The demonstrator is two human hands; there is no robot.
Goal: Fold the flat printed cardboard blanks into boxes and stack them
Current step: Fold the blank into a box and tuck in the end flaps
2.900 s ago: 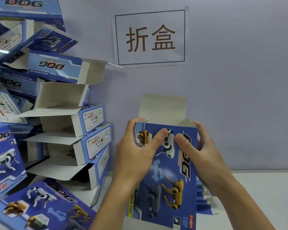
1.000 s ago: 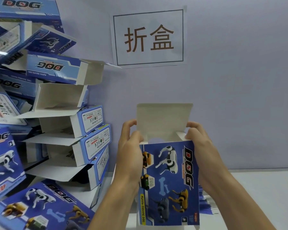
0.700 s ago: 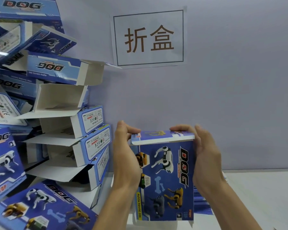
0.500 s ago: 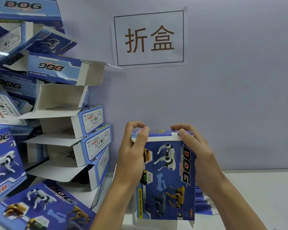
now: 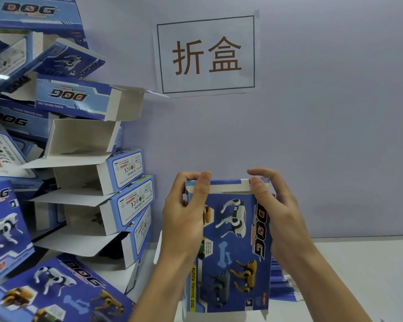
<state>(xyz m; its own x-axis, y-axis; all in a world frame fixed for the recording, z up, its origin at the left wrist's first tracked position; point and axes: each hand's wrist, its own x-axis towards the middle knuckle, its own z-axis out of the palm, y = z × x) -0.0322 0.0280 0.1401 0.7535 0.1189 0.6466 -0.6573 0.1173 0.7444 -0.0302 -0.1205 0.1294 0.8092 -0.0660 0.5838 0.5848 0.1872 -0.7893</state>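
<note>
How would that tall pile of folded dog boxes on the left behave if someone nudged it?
Probably tippy: the pile of boxes leans, with boxes lying at different angles. They look light, being thin cardboard with open, empty ends, so a nudge would likely slide or topple several. The loose flaps would probably bend easily.

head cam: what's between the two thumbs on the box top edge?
Head view: between the left hand and right hand, only the box's white tuck flap, not fully tucked in. Nothing else lies there.
</note>
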